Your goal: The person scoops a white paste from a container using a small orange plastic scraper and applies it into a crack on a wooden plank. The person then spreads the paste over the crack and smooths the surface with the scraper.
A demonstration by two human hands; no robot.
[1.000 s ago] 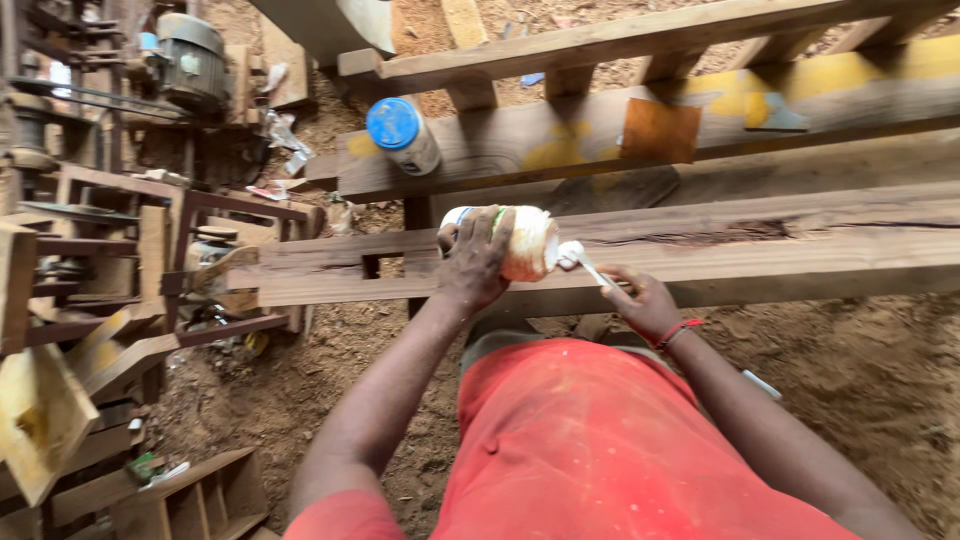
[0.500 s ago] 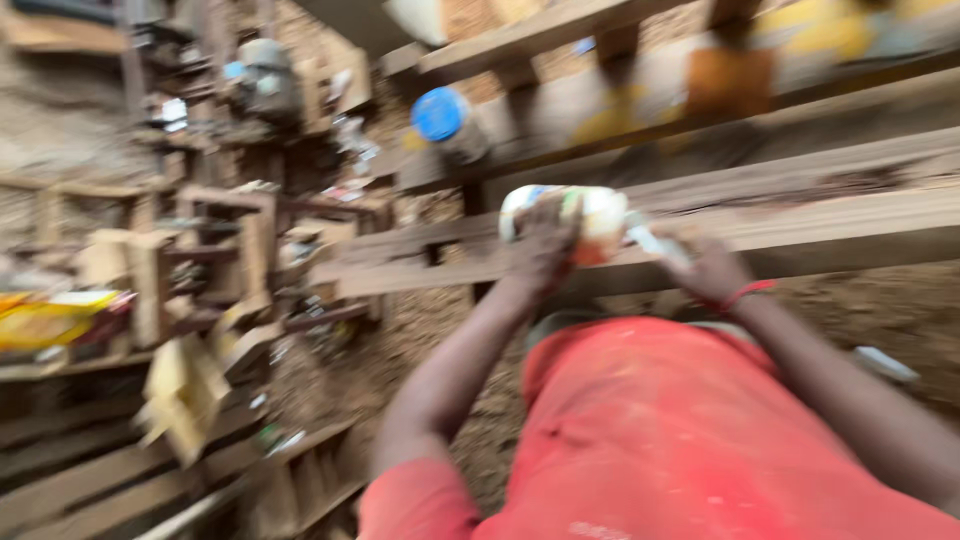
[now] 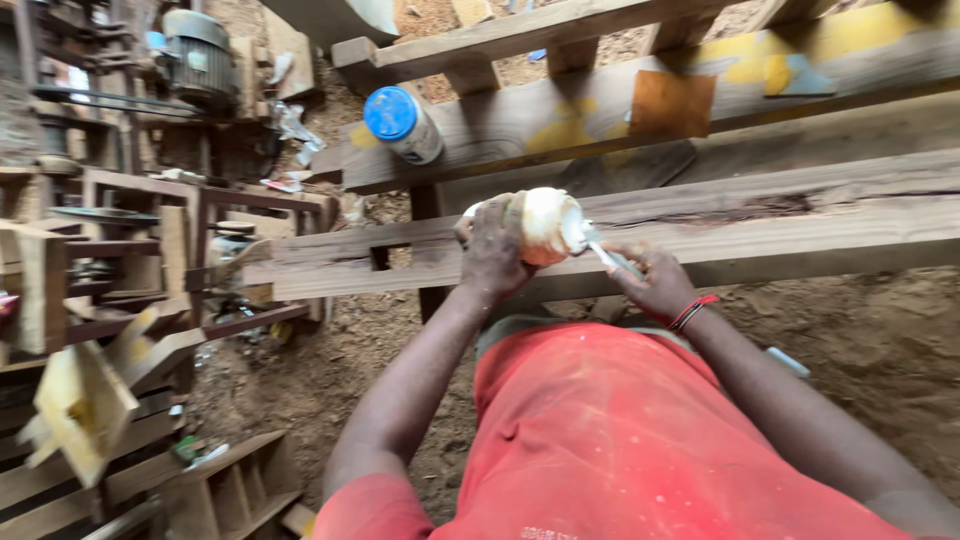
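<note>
My left hand (image 3: 492, 255) was wrapped around a pale, smeared tub (image 3: 545, 225), fingers curled over its far side and thumb toward me, so that grip was pressed tight on the tub's body. The tub lay tipped on its side above the near plank (image 3: 800, 235), its long axis running left to right and its open mouth turned to my right.

My right hand (image 3: 655, 283) sat just beside that mouth, a red band (image 3: 692, 312) at the wrist. Its fingers were pinched on a thin white stick (image 3: 612, 258). The stick slanted up and to the left from my fingers, and its far end reached the rim of the tub; whether the tip was inside or only touching the edge I could not tell.

So the opening lay directly left of my right grip, along the line of the stick, and the right hand was the nearer one to it. The left hand only held the tub steady from behind.

Farther off, on the upper beam (image 3: 520, 125), a white bottle with a blue cap (image 3: 402, 123) lay on its side, well apart from both hands. Sawdust covered the floor (image 3: 870, 330) under the planks.
</note>
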